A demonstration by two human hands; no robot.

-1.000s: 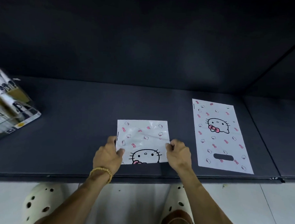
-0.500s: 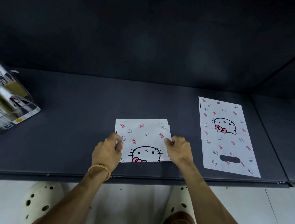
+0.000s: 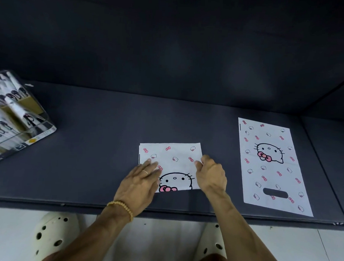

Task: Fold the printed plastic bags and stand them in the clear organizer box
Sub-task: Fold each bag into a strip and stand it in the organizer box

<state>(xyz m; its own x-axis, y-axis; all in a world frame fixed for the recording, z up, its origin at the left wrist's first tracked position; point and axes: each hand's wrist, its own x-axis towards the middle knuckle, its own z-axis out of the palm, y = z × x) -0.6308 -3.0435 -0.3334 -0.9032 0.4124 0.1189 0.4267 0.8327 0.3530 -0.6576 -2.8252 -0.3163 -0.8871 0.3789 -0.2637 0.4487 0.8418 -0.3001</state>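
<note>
**Folded bag under both hands, second bag flat**

Dark padded table (image 3: 86, 166), dark wall behind. Folded bag (image 3: 171, 160) lies near the front edge at centre. Left hand (image 3: 141, 180): fingers straight, pressing flat on the bag's left part. Right hand (image 3: 210, 175): fingers curled, pinching the bag's right edge. Unfolded bag (image 3: 270, 166) lies flat, well to the right. Clear organizer box (image 3: 16, 115) at far left, tilted, printed bags standing inside. Bead bracelet (image 3: 122, 207) on left wrist.

Bare dark shelf (image 3: 99, 156) between organizer box (image 3: 16, 115) and folded bag (image 3: 173, 160).
</note>
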